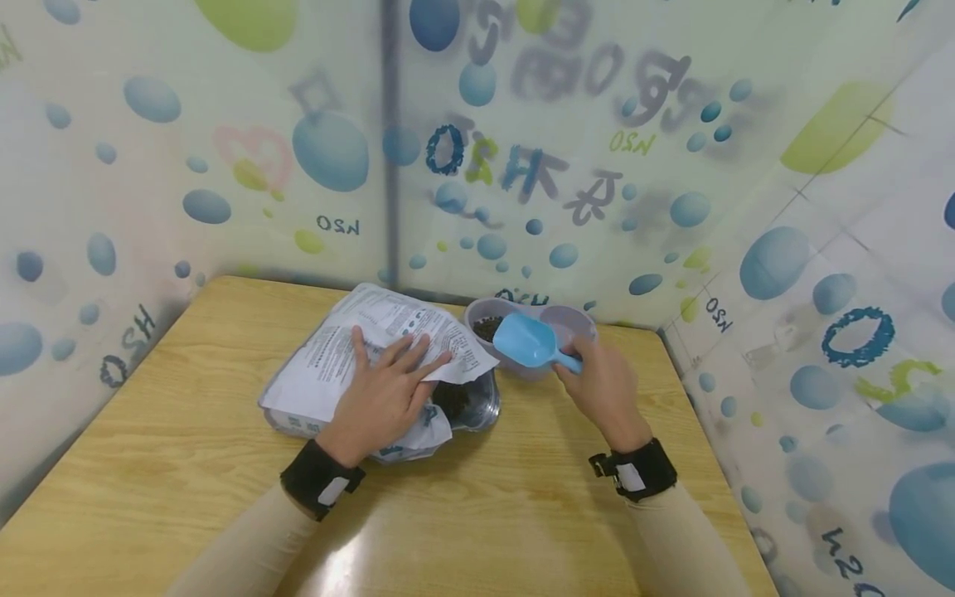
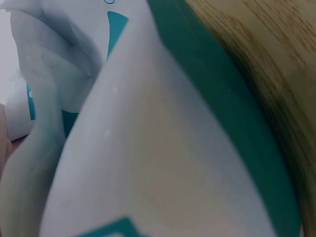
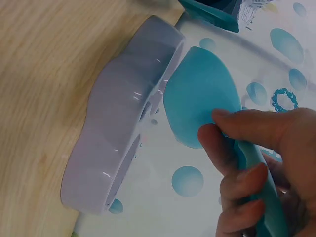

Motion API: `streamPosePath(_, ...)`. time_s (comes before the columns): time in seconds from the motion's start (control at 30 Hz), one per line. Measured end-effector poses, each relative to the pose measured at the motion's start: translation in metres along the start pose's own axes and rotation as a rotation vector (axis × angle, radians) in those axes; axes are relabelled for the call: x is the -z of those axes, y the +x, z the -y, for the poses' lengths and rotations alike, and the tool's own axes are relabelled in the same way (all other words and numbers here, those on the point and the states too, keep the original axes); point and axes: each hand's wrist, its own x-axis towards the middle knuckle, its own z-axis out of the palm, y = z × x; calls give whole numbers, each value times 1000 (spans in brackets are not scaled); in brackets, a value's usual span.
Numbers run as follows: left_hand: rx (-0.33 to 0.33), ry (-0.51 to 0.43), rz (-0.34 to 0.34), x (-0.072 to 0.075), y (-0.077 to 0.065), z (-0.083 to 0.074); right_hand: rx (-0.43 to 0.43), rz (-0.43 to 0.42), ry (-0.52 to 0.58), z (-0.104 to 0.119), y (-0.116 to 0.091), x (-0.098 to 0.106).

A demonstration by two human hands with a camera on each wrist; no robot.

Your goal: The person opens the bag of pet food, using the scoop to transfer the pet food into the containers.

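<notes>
Left grip [image 1: 380,406]: lay with fingers spread on the bag [image 1: 313,365], grasping nothing. Bag: rested flat, mouth rightward, brown pellets [image 1: 450,400] showing inside. Bowl [image 3: 113,118]: two-cupped, just beside the bag, pellets in its left cup. Scoop [image 1: 525,340]: hung above the bowl. Right grip [image 1: 603,385]: was curled round the scoop's handle. Good pouring seemed to call for a low, slow tip within the left cup. Bowl stood near the bench's [image 1: 477,514] back edge, the wall [image 1: 358,257] close behind; free room lay in front.
</notes>
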Motion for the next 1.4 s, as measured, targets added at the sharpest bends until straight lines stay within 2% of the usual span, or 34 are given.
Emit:
streamPosePath(0.33, -4, -7, -9, 0, -1, 1, -36, 108, 63, -4, -23, 9)
streamPosePath(0.67, 8, -42, 17, 0, -1, 2, -72, 210, 101, -4, -36, 23)
streamPosePath(0.8, 2, -45, 7, -1, -1, 2, -86, 242, 105, -5, -39, 30)
streamPosePath(1.2, -13, -57, 2, -1, 1, 1, -42, 283, 137, -8, -47, 46)
streamPosePath(1.4, -10, -58, 3, -2, -1, 1, 1, 347, 167, 2, -47, 51)
